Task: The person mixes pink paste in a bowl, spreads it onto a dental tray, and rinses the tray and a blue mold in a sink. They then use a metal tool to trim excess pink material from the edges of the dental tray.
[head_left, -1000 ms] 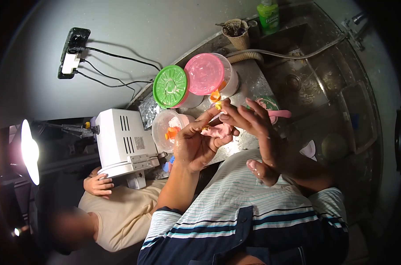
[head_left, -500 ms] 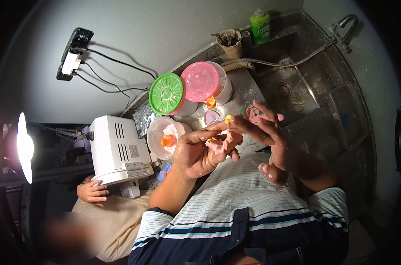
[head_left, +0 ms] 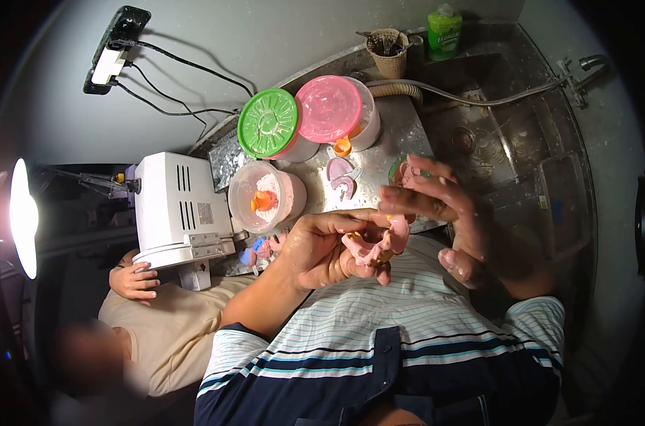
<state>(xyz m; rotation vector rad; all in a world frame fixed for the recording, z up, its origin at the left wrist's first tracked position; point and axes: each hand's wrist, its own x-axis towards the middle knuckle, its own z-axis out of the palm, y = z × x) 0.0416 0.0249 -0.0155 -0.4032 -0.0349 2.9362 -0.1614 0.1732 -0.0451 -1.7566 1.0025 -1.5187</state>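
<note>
A horseshoe-shaped piece of pink material with yellow-gold bits along its edge is gripped in my left hand, between thumb and fingers. My right hand is raised beside it at the right, its fingers apart and the index fingertip close to the piece; whether they touch is unclear. Behind my hands, pink and purple curved trays lie on the metal counter. A green-rimmed bowl with pink material is partly hidden by my right fingers.
An open tub of pink powder holds an orange scoop. Behind it stand tubs with a green lid and a pink lid. At left, a co-worker's hand rests by a white machine. A sink lies at right.
The pink piece has turned in my left hand and shows more of its curve. My right hand has shifted slightly right. The whole view has shifted, showing more of the counter.
</note>
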